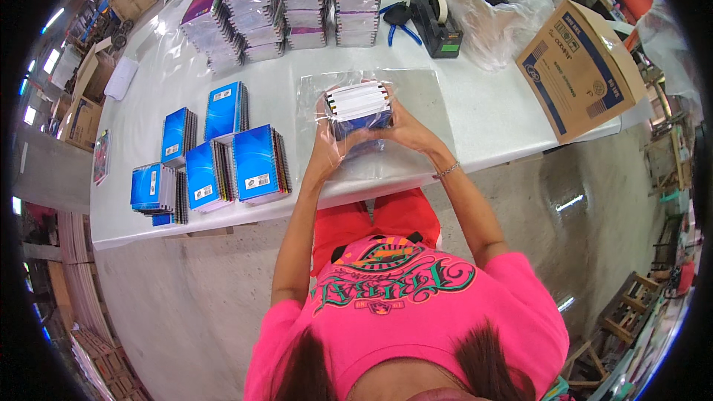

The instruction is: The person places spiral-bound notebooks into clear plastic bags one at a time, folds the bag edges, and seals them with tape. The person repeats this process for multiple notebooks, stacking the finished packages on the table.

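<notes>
Holds one notebook stack point(359, 102) between left hand point(325, 142) and right hand point(405, 129), with white page edges turned up and a blue cover toward the body. Clasps it from both sides, with fingers curled around the ends and two thumbs drawn close together along the near face; in all, two hands closed on one stack, only as far apart as its width. Sits above one piece of clear plastic film point(432, 96); cannot be told as inside the film or merely on top of it. Wears one bracelet point(447, 171) on the right wrist.

To the left of the held stack, shows five piles of blue notebooks point(256, 162), near one another. Beyond it and to the left, shows at least four tall columns of wrapped bundles point(360, 4). Beyond it and slightly right, shows one pair of blue-handled pliers point(397, 15) just beside one black tape dispenser point(440, 33), then one large clear bag point(486, 4). Well to its right, shows one cardboard box point(583, 67). Under it, spreads one white table point(486, 122).
</notes>
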The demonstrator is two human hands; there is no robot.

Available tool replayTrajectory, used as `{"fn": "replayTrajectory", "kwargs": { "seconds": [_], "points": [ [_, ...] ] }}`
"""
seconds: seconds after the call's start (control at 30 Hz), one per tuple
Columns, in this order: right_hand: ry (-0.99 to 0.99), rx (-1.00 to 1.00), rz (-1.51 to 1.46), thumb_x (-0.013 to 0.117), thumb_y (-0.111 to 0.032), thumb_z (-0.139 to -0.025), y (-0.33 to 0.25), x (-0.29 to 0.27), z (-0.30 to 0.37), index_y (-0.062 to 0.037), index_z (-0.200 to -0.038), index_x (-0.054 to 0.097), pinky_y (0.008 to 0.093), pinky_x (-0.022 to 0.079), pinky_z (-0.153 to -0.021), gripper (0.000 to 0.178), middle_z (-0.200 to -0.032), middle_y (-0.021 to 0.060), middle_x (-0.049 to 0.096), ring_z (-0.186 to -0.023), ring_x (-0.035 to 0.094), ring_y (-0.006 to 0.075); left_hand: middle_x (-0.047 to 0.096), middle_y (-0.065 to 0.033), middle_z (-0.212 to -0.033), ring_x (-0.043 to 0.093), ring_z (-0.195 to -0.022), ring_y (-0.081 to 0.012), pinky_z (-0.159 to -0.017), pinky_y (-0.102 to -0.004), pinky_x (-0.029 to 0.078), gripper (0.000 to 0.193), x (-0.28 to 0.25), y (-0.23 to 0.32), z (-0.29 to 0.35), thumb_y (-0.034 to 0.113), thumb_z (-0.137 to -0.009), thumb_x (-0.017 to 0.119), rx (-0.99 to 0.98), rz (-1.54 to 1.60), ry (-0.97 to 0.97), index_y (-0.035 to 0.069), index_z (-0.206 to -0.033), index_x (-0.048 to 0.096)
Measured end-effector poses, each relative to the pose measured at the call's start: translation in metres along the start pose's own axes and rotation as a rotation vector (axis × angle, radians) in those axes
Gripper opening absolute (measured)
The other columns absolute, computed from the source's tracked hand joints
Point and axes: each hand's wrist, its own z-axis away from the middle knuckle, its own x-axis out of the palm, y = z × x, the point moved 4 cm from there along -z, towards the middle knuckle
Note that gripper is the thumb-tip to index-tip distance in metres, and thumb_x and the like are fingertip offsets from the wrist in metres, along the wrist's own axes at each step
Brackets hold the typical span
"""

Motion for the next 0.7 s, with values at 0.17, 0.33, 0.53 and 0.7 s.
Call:
{"fn": "replayTrajectory", "kwargs": {
  "seconds": [0.17,0.33,0.53,0.7],
  "points": [
    [0.015,-0.017,-0.064,0.083,-0.004,-0.069,-0.014,0.005,0.001,-0.0099,-0.149,0.02,0.0362,0.03,-0.114,0.102,-0.142,0.0115,0.041,-0.133,0.038,0.0223,0.05,-0.0148,-0.134,0.051,-0.124,-0.0257,-0.107,-0.0384,0.042,0.101,0.004,0.023,-0.002,0.017,-0.072,0.085,0.057,0.004,0.033,0.008,-0.149,0.02],
    [0.077,0.06,-0.232,0.084,-0.002,-0.064,0.011,0.009,0.0,-0.0106,-0.149,0.019,0.0388,0.031,-0.113,0.107,-0.14,0.0119,0.042,-0.132,0.038,0.0237,0.051,-0.0144,-0.132,0.049,-0.124,-0.026,-0.106,-0.0392,0.042,0.109,0.005,0.011,-0.009,0.009,-0.068,0.086,-0.046,0.098,0.021,0.013,-0.151,0.015],
    [0.032,-0.192,0.189,0.083,-0.005,-0.064,-0.052,-0.013,0.0,-0.0125,-0.144,0.03,0.043,0.027,-0.115,0.096,-0.139,0.0109,0.044,-0.132,0.04,0.0272,0.049,-0.0138,-0.135,0.039,-0.134,-0.0288,-0.112,-0.0457,0.033,0.1,-0.018,0.06,-0.006,0.018,-0.064,0.087,0.172,-0.405,0.017,0.02,-0.147,0.031],
    [-0.188,-0.409,1.015,0.077,-0.011,-0.072,-0.115,-0.021,-0.004,-0.0087,-0.099,0.068,0.0415,0.03,-0.111,0.028,-0.135,0.0065,0.051,-0.131,0.042,0.0263,0.049,-0.0059,-0.137,0.03,-0.14,-0.0324,-0.117,-0.0551,0.018,0.033,-0.025,0.135,-0.02,0.021,-0.068,0.082,0.408,-1.198,-0.274,0.019,-0.1,0.075]
  ]
}}
